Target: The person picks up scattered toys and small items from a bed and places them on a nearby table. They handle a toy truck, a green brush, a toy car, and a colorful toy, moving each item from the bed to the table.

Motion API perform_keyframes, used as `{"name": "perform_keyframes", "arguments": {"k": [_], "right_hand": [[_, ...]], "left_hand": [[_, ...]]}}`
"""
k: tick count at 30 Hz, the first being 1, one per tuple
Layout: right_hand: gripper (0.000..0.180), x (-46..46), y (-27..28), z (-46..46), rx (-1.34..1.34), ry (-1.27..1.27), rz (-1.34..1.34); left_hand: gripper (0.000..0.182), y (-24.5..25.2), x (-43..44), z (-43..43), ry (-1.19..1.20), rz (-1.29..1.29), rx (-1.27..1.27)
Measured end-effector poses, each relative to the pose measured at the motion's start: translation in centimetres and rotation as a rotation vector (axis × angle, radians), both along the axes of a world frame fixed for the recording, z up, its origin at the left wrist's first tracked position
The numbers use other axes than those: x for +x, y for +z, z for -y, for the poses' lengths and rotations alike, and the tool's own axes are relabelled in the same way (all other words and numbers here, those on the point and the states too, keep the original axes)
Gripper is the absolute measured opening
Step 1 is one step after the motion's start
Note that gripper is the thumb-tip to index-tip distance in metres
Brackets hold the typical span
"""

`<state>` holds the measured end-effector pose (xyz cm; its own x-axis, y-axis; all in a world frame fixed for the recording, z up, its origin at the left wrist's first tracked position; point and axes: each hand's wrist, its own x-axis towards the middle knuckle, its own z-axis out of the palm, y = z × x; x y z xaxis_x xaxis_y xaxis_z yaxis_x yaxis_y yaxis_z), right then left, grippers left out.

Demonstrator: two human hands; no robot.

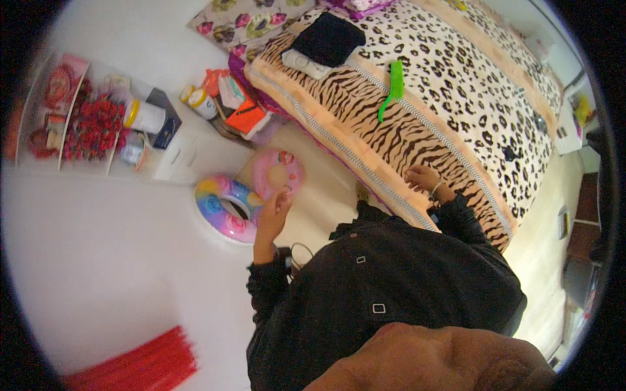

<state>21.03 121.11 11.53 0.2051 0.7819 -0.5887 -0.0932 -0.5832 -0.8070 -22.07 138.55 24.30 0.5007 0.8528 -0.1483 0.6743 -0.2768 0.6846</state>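
My left hand (278,207) hangs in the air with fingers loosely curled and nothing visible in it. In the picture it overlaps the edge of a multicoloured inflatable swim ring (210,205), and a pink ring (261,171) lies just beyond. Over the near side of the bed is my right hand (423,179), its fingers bent and slightly apart, holding nothing I can see. Below it spreads a tiger-striped and leopard-spotted blanket (459,102). Farther up the bed lie a bright green comb (397,80) and a folded black cloth (330,39) on a white one (305,64).
A floral pillow (254,22) rests at the bed's head. To the left, wall shelves carry red artificial flowers (98,122) and a white jar with a yellow lid (145,116). More jars (201,101) and an orange box (244,116) stand by the bed. Red strands (142,361) show at lower left.
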Motion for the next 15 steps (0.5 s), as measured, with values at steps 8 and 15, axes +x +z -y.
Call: {"name": "perform_keyframes", "arguments": {"k": [8, 15], "right_hand": [[0.040, 5.3, -2.4, -14.1, 0.149, -0.240, -0.045], [0.056, 8.9, 1.7, -26.4, 0.238, -0.291, 0.014]], "left_hand": [[0.037, -6.5, 12.9, -20.4, -0.237, 0.235, -0.377], [0.040, -9.2, 19.1, -31.9, -0.062, 0.250, -0.492]]}}
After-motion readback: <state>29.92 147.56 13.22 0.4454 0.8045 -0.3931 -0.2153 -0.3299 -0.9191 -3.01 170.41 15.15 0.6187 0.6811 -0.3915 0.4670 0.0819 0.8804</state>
